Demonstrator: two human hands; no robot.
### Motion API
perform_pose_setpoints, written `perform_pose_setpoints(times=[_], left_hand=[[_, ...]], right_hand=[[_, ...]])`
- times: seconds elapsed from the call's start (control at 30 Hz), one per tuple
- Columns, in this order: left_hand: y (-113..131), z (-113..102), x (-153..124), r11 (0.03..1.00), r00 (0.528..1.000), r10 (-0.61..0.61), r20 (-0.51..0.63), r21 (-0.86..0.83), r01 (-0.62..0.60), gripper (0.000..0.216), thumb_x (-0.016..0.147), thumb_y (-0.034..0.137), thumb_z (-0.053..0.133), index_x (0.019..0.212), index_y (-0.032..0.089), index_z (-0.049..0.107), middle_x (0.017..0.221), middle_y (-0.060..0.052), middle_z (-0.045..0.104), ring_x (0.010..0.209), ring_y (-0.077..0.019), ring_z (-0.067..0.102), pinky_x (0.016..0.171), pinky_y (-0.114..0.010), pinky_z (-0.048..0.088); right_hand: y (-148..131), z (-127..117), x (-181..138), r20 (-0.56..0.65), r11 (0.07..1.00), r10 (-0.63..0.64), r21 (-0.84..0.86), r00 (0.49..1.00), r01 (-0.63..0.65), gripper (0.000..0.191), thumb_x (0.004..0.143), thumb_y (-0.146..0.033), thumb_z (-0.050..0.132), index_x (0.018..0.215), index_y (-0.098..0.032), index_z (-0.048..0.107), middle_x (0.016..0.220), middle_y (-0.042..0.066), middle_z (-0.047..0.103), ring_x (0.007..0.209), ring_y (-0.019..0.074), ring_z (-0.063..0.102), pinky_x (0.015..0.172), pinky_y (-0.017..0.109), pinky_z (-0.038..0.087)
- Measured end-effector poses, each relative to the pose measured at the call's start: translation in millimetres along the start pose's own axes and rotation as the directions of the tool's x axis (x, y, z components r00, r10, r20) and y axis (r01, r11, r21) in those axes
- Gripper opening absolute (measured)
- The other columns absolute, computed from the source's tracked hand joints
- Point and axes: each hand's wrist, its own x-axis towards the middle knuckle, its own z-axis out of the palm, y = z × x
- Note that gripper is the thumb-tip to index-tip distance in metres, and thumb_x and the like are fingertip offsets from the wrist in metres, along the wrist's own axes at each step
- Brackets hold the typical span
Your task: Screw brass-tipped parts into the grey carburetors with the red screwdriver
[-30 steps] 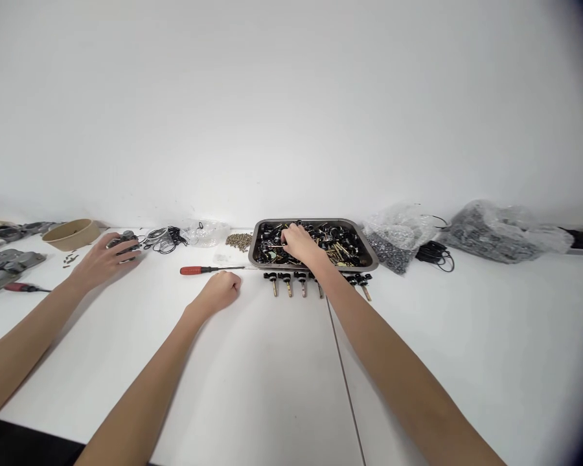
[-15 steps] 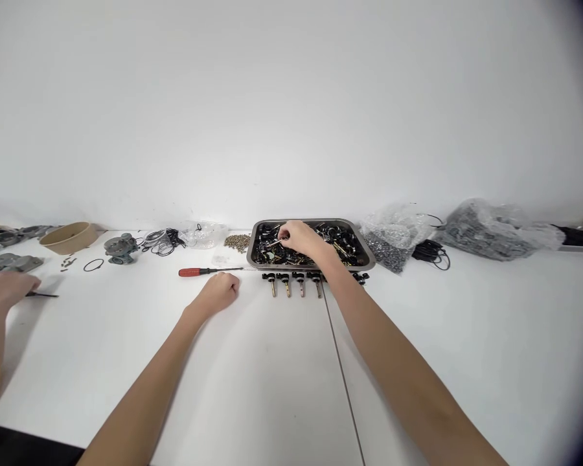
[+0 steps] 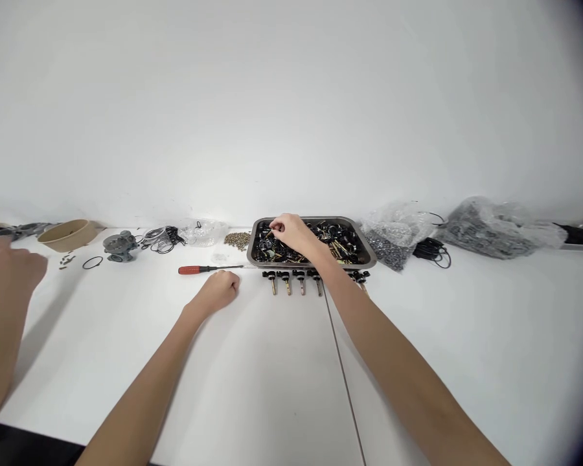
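Note:
My right hand point(image 3: 294, 233) reaches over the left part of a metal tray point(image 3: 372, 260), its thumb and fingers pinched on a small part with a thin metal stem point(image 3: 270, 233). Much of that part is hidden by the fingers. The tray is heaped with black parts point(image 3: 337, 236) that have brass-coloured stems. My left hand point(image 3: 217, 289) rests on the table in a loose fist, and nothing shows in it. Just beyond it lies a screwdriver point(image 3: 190, 270) with a red handle. Several black parts with stems point(image 3: 299, 282) stand in a row along the tray's near edge, partly behind my right forearm.
A pile of small brass pieces point(image 3: 237, 241) is left of the tray. Plastic bags of grey parts point(image 3: 490, 230) and black rings point(image 3: 432, 251) lie right. Leftward are a grey metal housing point(image 3: 120, 246) and a tan bowl point(image 3: 68, 235). Another person's hand point(image 3: 12, 268) is at far left.
My right hand has shifted slightly left and up within the tray, still pinching. My left hand stays put. The other person's hand at far left has lifted and turned.

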Motion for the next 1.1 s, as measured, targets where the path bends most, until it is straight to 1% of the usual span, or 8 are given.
perform_pose_setpoints(times=[0.17, 0.27, 0.47, 0.6, 0.77, 0.87, 0.97, 1.1], left_hand=[[-2, 1, 1, 0.999, 0.999, -0.039, -0.014, 0.021, 0.039, 0.016, 0.068, 0.011, 0.047, 0.053, 0.018, 0.044, 0.051, -0.002, 0.046, 0.07, -0.0166, 0.047, 0.067, -0.028, 0.029], [-3, 2, 1, 0.998, 0.999, -0.047, -0.012, 0.049, 0.048, 0.016, 0.069, 0.011, 0.047, 0.055, 0.019, 0.044, 0.051, -0.002, 0.047, 0.071, -0.0174, 0.047, 0.067, -0.028, 0.03], [-3, 2, 1, 1.0, 1.0, 0.014, 0.016, 0.005, -0.014, 0.019, 0.069, 0.01, 0.046, 0.054, 0.019, 0.04, 0.054, -0.003, 0.049, 0.065, -0.0171, 0.045, 0.064, -0.029, 0.03], [-3, 2, 2, 0.999, 0.999, 0.042, 0.019, -0.023, -0.041, 0.02, 0.069, 0.009, 0.046, 0.053, 0.019, 0.04, 0.055, -0.004, 0.049, 0.064, -0.0169, 0.045, 0.064, -0.03, 0.029], [-3, 2, 2, 0.998, 0.999, 0.046, 0.009, -0.036, -0.045, 0.021, 0.068, 0.007, 0.047, 0.052, 0.019, 0.04, 0.054, -0.004, 0.047, 0.062, -0.0167, 0.044, 0.064, -0.03, 0.029], [-2, 2, 2, 0.998, 0.999, 0.043, 0.01, -0.038, -0.043, 0.021, 0.068, 0.006, 0.047, 0.052, 0.018, 0.04, 0.054, -0.003, 0.046, 0.062, -0.0166, 0.044, 0.064, -0.03, 0.029], [-2, 2, 1, 0.998, 0.999, 0.045, 0.014, -0.045, -0.044, 0.022, 0.068, 0.006, 0.046, 0.051, 0.018, 0.04, 0.054, -0.003, 0.046, 0.063, -0.0165, 0.044, 0.064, -0.03, 0.029], [-4, 1, 0, 0.997, 0.999, 0.038, 0.015, -0.068, -0.037, 0.022, 0.069, 0.007, 0.047, 0.052, 0.018, 0.039, 0.054, -0.003, 0.046, 0.064, -0.0168, 0.045, 0.063, -0.029, 0.028]], right_hand=[[7, -10, 0, -0.038, 0.998, 0.051, 0.023, 0.998, -0.051, 0.019, 0.084, -0.013, 0.055, 0.093, -0.013, 0.072, 0.095, 0.01, 0.069, 0.08, 0.0154, 0.06, 0.072, 0.026, 0.046], [10, -19, -1, -0.027, 0.995, 0.098, 0.033, 0.995, -0.097, 0.02, 0.084, -0.013, 0.056, 0.095, -0.011, 0.072, 0.094, 0.012, 0.07, 0.079, 0.0154, 0.061, 0.072, 0.026, 0.047], [14, -29, -2, 0.096, 0.992, 0.117, 0.043, 0.988, -0.122, 0.018, 0.077, -0.011, 0.062, 0.09, -0.013, 0.074, 0.091, 0.01, 0.071, 0.078, 0.0154, 0.063, 0.071, 0.026, 0.05], [12, -32, -4, 0.198, 0.99, 0.122, 0.047, 0.973, -0.134, 0.017, 0.074, -0.011, 0.064, 0.088, -0.015, 0.074, 0.092, 0.009, 0.071, 0.078, 0.0157, 0.064, 0.067, 0.025, 0.05], [4, -35, -4, 0.221, 0.989, 0.128, 0.039, 0.967, -0.14, 0.017, 0.074, -0.011, 0.064, 0.088, -0.015, 0.073, 0.093, 0.009, 0.071, 0.078, 0.0159, 0.064, 0.065, 0.025, 0.049], [-3, -32, -4, 0.228, 0.993, 0.097, 0.042, 0.969, -0.109, 0.017, 0.076, -0.01, 0.063, 0.088, -0.015, 0.073, 0.092, 0.008, 0.071, 0.077, 0.0143, 0.063, 0.065, 0.023, 0.048], [-9, -22, -4, 0.238, 0.997, 0.073, -0.006, 0.968, -0.074, 0.018, 0.077, -0.008, 0.06, 0.089, -0.015, 0.071, 0.09, 0.007, 0.07, 0.073, 0.0121, 0.062, 0.063, 0.021, 0.046], [-10, -8, -3, 0.234, 0.995, 0.081, -0.079, 0.969, -0.065, 0.014, 0.075, -0.005, 0.06, 0.08, -0.014, 0.069, 0.089, 0.007, 0.069, 0.067, 0.0111, 0.058, 0.058, 0.022, 0.041]])
